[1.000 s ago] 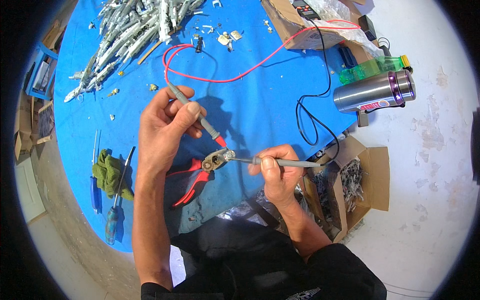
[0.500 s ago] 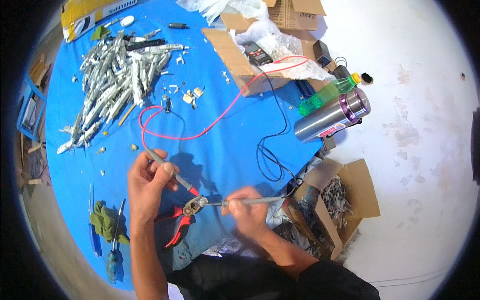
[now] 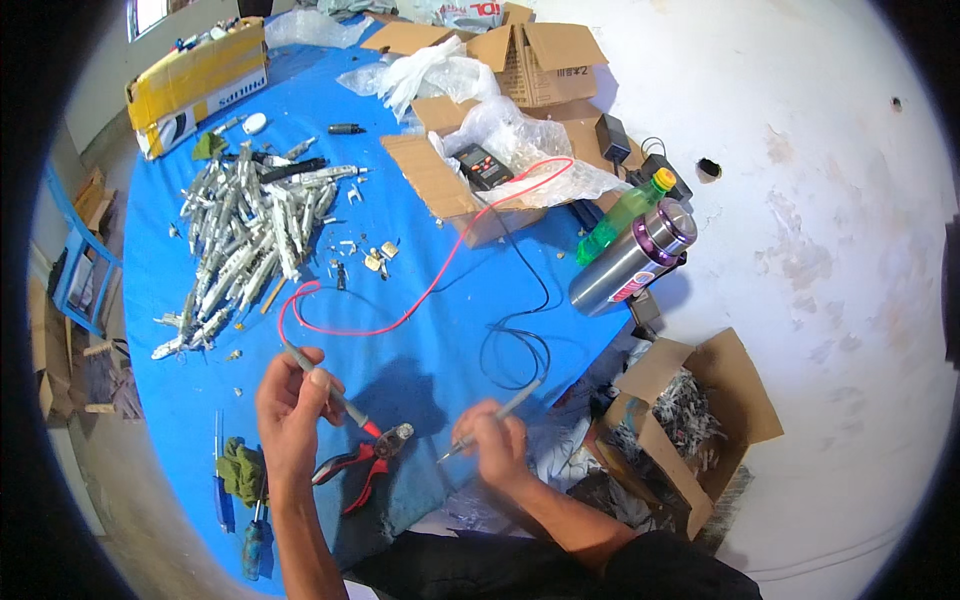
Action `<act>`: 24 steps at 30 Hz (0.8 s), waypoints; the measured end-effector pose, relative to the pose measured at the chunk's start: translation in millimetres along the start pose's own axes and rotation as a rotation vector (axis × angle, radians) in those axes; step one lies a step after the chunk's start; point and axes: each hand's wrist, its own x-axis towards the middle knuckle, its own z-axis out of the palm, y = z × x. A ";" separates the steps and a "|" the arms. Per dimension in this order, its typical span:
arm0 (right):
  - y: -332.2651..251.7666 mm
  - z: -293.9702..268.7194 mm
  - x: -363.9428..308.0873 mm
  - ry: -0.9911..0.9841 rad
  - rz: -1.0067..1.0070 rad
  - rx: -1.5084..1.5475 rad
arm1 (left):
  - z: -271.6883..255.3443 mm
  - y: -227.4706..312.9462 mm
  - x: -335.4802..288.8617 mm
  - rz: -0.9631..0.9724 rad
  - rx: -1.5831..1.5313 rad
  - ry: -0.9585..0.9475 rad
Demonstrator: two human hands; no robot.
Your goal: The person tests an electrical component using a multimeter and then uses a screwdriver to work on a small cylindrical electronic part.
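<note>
My left hand (image 3: 292,410) is closed on a grey test probe (image 3: 350,408) with a red collar and a red lead. The probe's end lies close to the jaws of red-and-black pliers (image 3: 378,462); whether they touch I cannot tell. A second grey test probe (image 3: 521,397), on a black lead, is pinched in my right hand (image 3: 497,448). Its thin metal tip points down-left, clear of the pliers. Both leads run to a dark handheld meter (image 3: 483,167) lying in an open cardboard box (image 3: 425,180) at the back.
Silvery narrow strips (image 3: 245,240) lie heaped on the blue cloth (image 3: 400,270) at left. Screwdrivers (image 3: 252,548) and a green rag (image 3: 240,470) sit left of my forearm. A steel flask (image 3: 625,265) and green bottle (image 3: 625,225) stand at right, above a box of scraps (image 3: 735,400).
My right hand has drawn its probe tip away from the pliers' jaws and tilted the probe. My left hand still holds its probe beside the pliers. The whole view has shifted.
</note>
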 end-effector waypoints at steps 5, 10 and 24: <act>3.7 -5.1 5.4 -0.029 -0.053 0.022 | 32.0 34.6 -40.8 -0.041 0.131 -0.106; -23.5 4.4 3.6 -0.017 0.050 0.013 | 71.9 41.0 -80.9 0.044 0.506 -0.198; -74.4 -11.8 -74.4 -0.405 0.206 -0.157 | 99.3 27.6 -139.0 0.284 0.743 -0.229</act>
